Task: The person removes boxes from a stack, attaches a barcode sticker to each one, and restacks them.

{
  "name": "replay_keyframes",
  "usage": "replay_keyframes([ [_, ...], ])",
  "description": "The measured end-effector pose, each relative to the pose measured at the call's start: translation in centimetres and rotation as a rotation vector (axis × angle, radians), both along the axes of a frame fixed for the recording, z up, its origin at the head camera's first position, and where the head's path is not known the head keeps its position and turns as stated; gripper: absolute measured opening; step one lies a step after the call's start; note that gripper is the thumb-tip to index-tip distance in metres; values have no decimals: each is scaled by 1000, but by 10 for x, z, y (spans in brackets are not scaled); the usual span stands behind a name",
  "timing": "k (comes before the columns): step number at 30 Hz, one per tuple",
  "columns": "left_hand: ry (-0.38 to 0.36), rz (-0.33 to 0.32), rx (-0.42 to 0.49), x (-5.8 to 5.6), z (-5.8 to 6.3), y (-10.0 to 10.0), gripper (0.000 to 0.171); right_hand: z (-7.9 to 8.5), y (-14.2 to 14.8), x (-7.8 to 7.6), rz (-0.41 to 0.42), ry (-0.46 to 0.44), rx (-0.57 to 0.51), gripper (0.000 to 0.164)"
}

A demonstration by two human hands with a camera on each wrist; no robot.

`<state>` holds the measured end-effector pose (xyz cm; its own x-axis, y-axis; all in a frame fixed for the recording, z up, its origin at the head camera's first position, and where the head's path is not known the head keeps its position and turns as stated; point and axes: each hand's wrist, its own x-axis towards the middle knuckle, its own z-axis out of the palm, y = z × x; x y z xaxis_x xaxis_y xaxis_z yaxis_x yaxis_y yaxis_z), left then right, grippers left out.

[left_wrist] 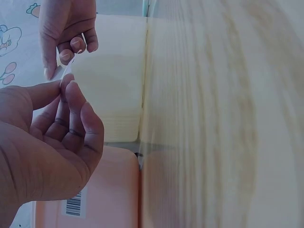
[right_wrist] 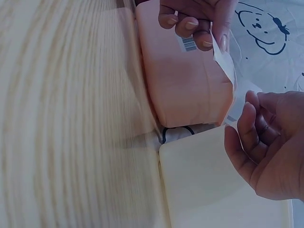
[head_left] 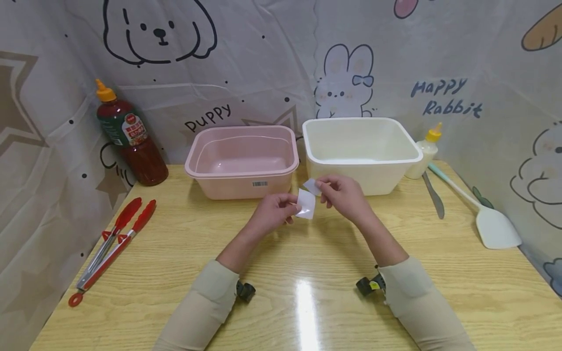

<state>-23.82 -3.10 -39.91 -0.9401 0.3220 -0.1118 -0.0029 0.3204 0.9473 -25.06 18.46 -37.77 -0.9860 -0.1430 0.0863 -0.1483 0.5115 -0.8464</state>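
Observation:
My left hand [head_left: 275,214] pinches a small white glossy square [head_left: 306,204] between thumb and fingers. Between the thumb and forefinger of my right hand [head_left: 344,196] is a thin, pale film-like piece [head_left: 311,186], its edge overlapping the square's top corner in the head view. Seen from the right wrist, the square [right_wrist: 224,64] is bent along its length, with the see-through piece [right_wrist: 243,97] beside it. The left wrist view shows the square [left_wrist: 68,68] almost edge-on. Both hands are raised in front of the pink basin [head_left: 246,183] and the white basin [head_left: 355,178].
Left of the basins stands a red sauce bottle [head_left: 136,136], with red-handled tongs [head_left: 115,248] lying nearer. To the right are a cream bottle [head_left: 425,153] with a yellow cap, a table knife [head_left: 433,197] and a white spatula [head_left: 496,226]. A printed curtain [head_left: 263,73] hangs behind the wooden table [head_left: 197,234].

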Motion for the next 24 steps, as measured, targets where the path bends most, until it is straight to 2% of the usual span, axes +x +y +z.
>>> replay_keyframes([
  [7,-34,-6,-12,0,0,1,26,0,4,-2,-21,13,-5,29],
  [12,-73,-12,-37,-1,-2,2,29,2,7,-3,-38,-12,-29,29],
  [19,-158,-113,-291,3,-7,-3,36,4,7,-2,-29,-35,-43,29],
  [21,-151,-128,-353,4,-6,-4,40,5,7,-2,-31,-36,-41,29],
  [24,-101,-130,-464,4,-2,-6,45,5,7,-2,-31,-37,-42,30],
])
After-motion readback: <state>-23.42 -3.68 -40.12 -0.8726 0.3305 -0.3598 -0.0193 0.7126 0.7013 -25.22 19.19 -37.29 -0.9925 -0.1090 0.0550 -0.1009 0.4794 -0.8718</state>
